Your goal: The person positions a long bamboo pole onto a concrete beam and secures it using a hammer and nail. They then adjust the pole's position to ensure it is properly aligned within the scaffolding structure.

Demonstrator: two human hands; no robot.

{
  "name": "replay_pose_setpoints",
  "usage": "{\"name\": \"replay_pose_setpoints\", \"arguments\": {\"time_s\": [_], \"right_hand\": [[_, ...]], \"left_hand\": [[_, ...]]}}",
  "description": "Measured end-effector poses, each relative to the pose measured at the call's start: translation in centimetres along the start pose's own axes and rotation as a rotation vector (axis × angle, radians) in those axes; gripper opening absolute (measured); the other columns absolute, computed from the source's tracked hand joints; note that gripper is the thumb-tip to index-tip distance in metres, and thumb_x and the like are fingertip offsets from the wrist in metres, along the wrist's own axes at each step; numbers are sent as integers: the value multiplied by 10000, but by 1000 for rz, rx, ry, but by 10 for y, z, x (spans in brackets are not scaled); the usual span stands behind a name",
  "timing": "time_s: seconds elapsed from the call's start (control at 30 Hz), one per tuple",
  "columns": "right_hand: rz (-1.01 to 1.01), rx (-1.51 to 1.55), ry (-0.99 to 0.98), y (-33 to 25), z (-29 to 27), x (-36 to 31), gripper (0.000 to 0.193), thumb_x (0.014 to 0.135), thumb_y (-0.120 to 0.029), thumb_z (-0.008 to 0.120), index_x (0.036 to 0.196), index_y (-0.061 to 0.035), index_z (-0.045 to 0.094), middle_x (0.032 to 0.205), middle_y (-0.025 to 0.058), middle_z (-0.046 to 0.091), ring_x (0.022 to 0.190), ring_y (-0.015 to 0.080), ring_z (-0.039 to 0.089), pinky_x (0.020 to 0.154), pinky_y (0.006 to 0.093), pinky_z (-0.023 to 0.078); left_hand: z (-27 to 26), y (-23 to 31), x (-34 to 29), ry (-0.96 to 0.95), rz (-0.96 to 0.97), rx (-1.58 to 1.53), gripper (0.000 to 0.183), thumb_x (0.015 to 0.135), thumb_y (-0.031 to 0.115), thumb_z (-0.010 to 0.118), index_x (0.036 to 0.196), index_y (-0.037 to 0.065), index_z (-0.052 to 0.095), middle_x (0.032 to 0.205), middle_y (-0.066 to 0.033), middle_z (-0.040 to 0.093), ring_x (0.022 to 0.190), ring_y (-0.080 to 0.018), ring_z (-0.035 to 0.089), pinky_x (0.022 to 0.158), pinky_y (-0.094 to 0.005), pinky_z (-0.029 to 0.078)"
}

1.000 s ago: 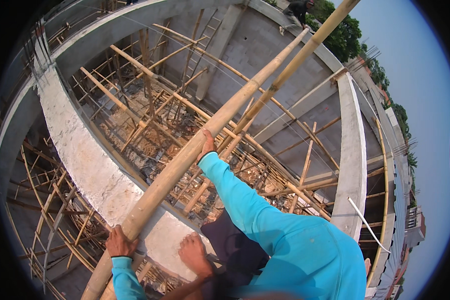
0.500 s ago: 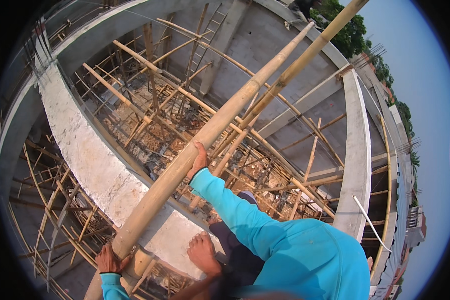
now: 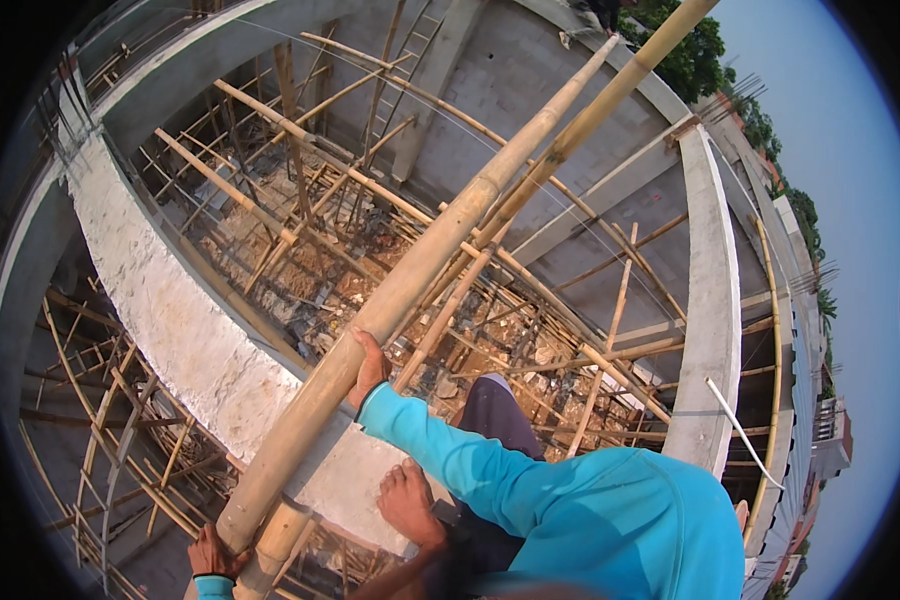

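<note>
Holding low: left hand (image 3: pixel 216 555), its grip clamped on the near stretch of the thick bamboo pole (image 3: pixel 315 400), though fingers underneath are hard to see.
Bare foot (image 3: pixel 410 505): on the concrete beam (image 3: pixel 200 340), right of the pole.
Right hand (image 3: pixel 370 370): clamped on the same pole farther along, thumb uppermost.
Thick pole: slanting across the beam, out above rubble (image 3: pixel 235 232).
Second pole (image 3: pixel 585 130): close along its right side.
Far off: grey wall (image 3: pixel 530 75), ladder (image 3: pixel 410 62), tree (image 3: pixel 685 75).
</note>
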State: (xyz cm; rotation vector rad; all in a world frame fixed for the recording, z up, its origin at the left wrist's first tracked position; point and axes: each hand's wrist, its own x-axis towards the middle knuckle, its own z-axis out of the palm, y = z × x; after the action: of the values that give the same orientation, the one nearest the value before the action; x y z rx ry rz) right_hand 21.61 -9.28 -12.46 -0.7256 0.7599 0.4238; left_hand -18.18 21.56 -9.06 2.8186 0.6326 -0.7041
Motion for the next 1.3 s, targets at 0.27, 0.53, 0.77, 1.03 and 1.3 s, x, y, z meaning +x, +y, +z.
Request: {"name": "replay_pose_setpoints", "arguments": {"time_s": [0.27,0.53,0.77,1.03,1.3], "right_hand": [[17,15,-36,0,4,-18,482,809,-386,773,1144,-65,643,1040,119,678,919,293,669,863,472,557],[-20,-41,112,52,-15,-31,528,779,-363,817,1161,-38,650,1072,116,683,965,274,659,869,444,540],[47,40,9,21,-15,-22,522,809,-358,792,1195,-43,635,1092,125,684,1000,294,664,901,485,547],[-11,-89,87,18,-8,5,585,795,-330,825,1220,0,597,1118,135,657,1011,317,662,926,491,554],[-23,-105,170,6,10,-17,555,787,-295,838,1215,-40,596,1107,92,648,987,283,655,879,515,565]], "left_hand": [[-5,0,-2,-90,-46,23,852,515,410,901,1135,-16,501,997,-262,665,888,-451,667,770,-519,523],[-2,-24,-23,-85,-79,24,838,516,355,914,1142,-7,492,1007,-250,677,908,-444,683,808,-509,550],[-18,-2,-15,-173,18,91,746,567,395,855,1094,2,502,952,-249,658,835,-457,658,753,-539,520],[-29,7,-3,-310,35,-2,881,558,362,860,1240,-65,503,1001,-279,687,924,-454,681,829,-498,549],[-52,28,3,-257,-93,41,749,673,267,831,1315,96,486,1049,-240,688,1012,-462,659,882,-538,530]]}}
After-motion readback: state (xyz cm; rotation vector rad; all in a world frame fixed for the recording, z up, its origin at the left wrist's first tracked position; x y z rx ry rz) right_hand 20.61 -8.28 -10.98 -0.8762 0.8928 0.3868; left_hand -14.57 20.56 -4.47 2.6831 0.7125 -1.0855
